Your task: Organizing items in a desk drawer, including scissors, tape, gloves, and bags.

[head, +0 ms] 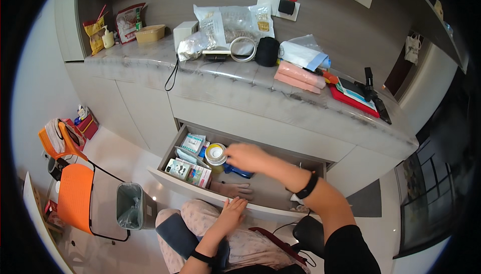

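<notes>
An open drawer [270, 184] lies before me. My right hand [246, 157] is over it, its fingertips at the right side of a round roll of tape [215, 152]; whether they grip it I cannot tell. Beneath that hand is a dark blue object [240, 172]. My left hand [233, 212] rests on the drawer's front edge, fingers spread and holding nothing. Just inside that edge lies a pale glove [233, 190]. Small boxes, one with a panda picture [178, 168], and flat packets [193, 143] fill the drawer's left end.
Above the drawer, a marble-patterned counter [233, 75] carries plastic bags [240, 26], a black roll [267, 51], pink rolls [299, 77] and a red folder [355, 102]. To the left stand a grey bin [131, 206] and an orange chair [76, 197].
</notes>
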Available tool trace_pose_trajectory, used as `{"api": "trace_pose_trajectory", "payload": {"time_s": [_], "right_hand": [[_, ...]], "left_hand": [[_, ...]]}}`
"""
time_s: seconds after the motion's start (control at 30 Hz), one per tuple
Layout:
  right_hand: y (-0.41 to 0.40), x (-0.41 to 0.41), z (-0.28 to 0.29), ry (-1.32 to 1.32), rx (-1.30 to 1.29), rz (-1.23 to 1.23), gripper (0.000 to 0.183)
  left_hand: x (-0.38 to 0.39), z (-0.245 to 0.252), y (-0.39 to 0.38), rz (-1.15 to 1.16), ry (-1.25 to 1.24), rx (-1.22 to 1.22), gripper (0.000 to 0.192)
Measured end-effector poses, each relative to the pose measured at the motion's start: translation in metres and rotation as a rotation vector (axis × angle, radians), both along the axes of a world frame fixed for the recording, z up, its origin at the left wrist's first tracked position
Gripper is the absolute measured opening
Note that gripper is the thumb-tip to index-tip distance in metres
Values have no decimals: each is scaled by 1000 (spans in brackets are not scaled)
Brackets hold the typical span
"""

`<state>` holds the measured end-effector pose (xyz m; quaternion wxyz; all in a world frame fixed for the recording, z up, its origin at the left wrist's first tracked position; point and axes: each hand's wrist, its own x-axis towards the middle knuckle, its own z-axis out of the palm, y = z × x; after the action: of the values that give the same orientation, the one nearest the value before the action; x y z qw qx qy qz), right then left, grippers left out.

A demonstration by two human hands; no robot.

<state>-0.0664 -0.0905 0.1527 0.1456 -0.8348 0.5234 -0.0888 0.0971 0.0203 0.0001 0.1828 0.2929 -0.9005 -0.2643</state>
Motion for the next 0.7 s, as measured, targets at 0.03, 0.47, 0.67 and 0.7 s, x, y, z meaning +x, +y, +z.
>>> {"api": "trace_pose_trajectory", "payload": {"time_s": [0.03,0.47,0.67,0.7], "right_hand": [[-1,-12,23,-108,-135,-16,22],[-87,-266,195,-135,-750,-964,40],[-108,-320,181,-357,-633,-811,47],[-109,-313,182,-356,-624,-806,47]], "left_hand": [[-2,0,0,3,5,1,55],[-3,-15,-3,10,-13,27,54],[-5,-14,-8,-43,16,43,54],[-5,-14,-6,-44,16,65,54]]}}
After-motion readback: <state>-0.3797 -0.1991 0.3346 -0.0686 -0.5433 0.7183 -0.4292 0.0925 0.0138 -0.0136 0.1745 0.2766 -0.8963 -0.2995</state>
